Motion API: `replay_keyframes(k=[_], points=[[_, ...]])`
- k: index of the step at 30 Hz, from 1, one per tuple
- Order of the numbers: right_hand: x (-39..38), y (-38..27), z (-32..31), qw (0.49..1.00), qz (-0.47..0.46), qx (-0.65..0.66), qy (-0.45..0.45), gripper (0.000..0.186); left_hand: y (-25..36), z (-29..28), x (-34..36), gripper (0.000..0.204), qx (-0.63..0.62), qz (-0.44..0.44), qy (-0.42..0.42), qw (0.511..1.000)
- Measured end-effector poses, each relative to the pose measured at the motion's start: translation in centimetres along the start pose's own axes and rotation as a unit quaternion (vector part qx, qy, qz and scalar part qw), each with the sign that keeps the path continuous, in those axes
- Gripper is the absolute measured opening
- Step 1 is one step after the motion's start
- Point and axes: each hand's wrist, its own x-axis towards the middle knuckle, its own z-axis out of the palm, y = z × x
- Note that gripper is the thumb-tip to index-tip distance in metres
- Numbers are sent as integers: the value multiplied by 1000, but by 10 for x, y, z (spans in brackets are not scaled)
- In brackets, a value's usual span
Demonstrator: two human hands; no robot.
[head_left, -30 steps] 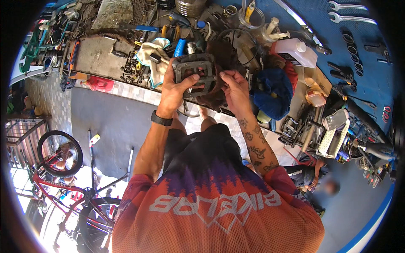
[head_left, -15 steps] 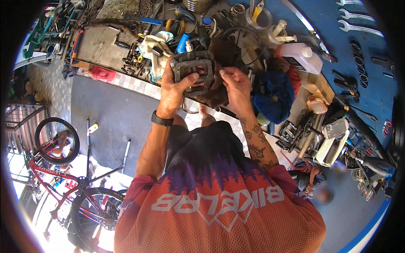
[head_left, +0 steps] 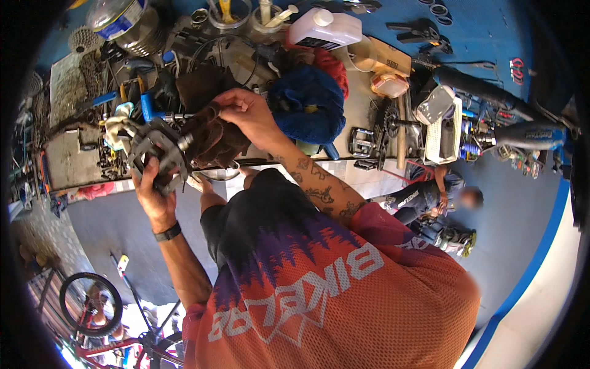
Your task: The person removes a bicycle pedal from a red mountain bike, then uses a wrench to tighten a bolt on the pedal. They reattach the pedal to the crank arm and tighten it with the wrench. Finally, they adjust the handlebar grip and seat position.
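Note:
A dark bike pedal (head_left: 171,158) is gripped in my left hand (head_left: 150,190), tilted with its spindle end toward the upper right. Just right of the pedal, my right hand (head_left: 249,117) pinches a dark brown rag (head_left: 215,141), which hangs down behind the spindle. A blue tool handle (head_left: 146,107) and a cream cloth (head_left: 115,131) lie beyond the pedal. A blue bundled cloth (head_left: 307,101) rests right of my right hand.
The cluttered workbench (head_left: 67,169) carries another pedal (head_left: 361,141), a white jug (head_left: 324,29) and a white basket (head_left: 444,138). An upended bike (head_left: 104,344) stands lower left. Another person (head_left: 424,200) works low at the right, beside the bench.
The view has swung. My left hand has moved down and left with the pedal, turning it to show the spindle; my right hand has lifted the brown rag up and away from it.

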Motion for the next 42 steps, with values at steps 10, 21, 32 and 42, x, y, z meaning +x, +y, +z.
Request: replay_keyframes(k=[10,21,32,42], points=[[19,-14,12,960,-98,-184,-188,30,20,25,5,62,313,-174,-194,913],[8,3,10,995,32,45,-87,32,30,25,3,69,312,-143,-222,913],[7,-25,12,926,-69,-360,-92,41,25,28,-5,80,585,33,-223,779],[9,-35,-8,971,54,-138,-188,29,23,38,-16,84,310,-101,-229,917]])
